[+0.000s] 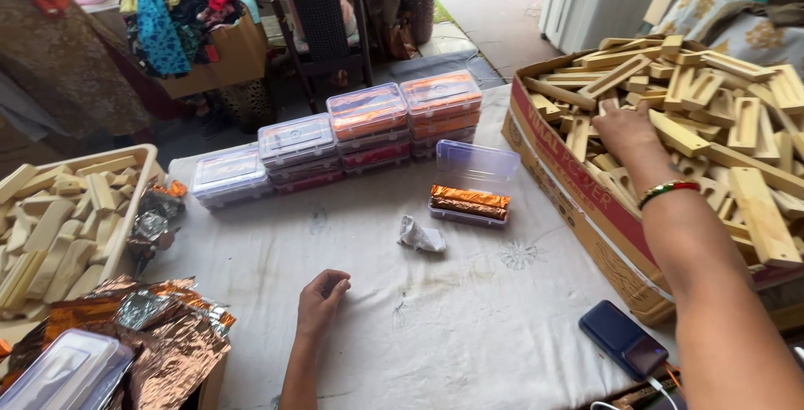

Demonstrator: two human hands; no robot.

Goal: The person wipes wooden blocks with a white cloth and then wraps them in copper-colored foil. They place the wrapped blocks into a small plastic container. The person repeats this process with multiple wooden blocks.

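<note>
Wooden blocks [720,117] fill the cardboard box [578,201], where the right hand [624,129] presses down among them, fingers buried; whether it grips one cannot be told. The left hand [320,299] rests loosely curled and holding nothing on the white cloth [435,326], well left of the box. Just left of the box stands an open clear case [473,184] with foil-wrapped bars; beyond that, stacked lidded cases [368,129].

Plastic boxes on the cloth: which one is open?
The single box standing alone in front of the right-hand stack, nearest the cardboard carton. Its clear lid is raised and copper-foil-wrapped bars show inside; the stacked boxes behind are all shut.
</note>
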